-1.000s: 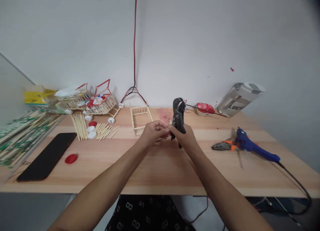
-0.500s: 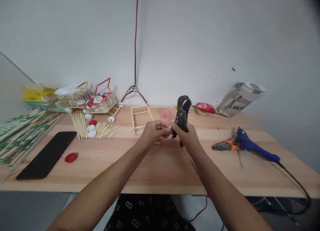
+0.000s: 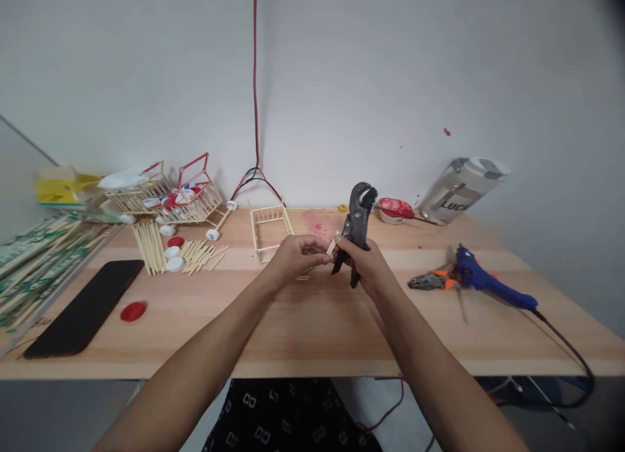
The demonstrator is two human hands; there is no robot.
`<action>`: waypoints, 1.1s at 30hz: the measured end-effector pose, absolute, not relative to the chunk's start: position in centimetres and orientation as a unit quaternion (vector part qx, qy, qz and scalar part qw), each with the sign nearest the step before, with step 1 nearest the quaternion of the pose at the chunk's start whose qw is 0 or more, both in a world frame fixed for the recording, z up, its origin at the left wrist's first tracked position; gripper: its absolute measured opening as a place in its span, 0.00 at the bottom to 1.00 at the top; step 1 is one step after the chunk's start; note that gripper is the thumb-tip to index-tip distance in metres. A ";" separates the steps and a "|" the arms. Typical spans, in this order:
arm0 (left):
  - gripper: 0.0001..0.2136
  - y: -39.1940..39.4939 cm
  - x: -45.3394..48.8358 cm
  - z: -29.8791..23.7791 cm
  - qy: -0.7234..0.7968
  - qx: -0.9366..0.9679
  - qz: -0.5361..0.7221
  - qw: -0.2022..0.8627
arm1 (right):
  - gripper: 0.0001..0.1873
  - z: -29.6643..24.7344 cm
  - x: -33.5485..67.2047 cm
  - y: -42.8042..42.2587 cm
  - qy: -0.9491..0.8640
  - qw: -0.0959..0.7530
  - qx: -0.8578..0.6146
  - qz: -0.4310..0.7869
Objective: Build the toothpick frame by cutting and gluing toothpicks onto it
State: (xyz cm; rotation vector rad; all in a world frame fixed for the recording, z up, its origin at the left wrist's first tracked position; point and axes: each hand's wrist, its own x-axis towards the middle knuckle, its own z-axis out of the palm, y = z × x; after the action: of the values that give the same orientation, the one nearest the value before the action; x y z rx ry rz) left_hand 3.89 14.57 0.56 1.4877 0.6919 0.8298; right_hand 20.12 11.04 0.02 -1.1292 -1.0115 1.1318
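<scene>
Tipped black cutter [image 3: 359,223] further rightward since a second ago, head up; gripping it in right hand [image 3: 371,262], pinching sticks [image 3: 331,247], slanted up-right lengthwise, with left hand [image 3: 297,255].

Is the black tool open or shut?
Open: the black tool shows a gap between its jaws, and its handles stand apart.

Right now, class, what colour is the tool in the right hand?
The tool is dark grey to black, seen best in the head view.
</scene>
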 end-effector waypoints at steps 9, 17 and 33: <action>0.07 14.3 4.3 0.1 0.336 0.658 0.373 0.561 | 0.16 -0.5 20.1 11.1 -0.432 0.584 -0.466 0.505; 0.16 14.6 3.8 0.6 0.315 0.642 0.321 0.621 | 0.18 -0.9 20.4 11.3 -0.468 0.569 -0.485 0.472; 0.20 14.0 4.3 0.1 0.378 0.561 0.349 0.649 | 0.15 -1.0 19.3 10.9 -0.529 0.511 -0.592 0.328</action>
State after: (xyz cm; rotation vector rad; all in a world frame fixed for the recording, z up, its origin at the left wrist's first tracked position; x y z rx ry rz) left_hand 4.26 14.02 0.06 1.2747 0.8595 0.7930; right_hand 19.33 10.86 -0.97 -1.4257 -1.2731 0.7894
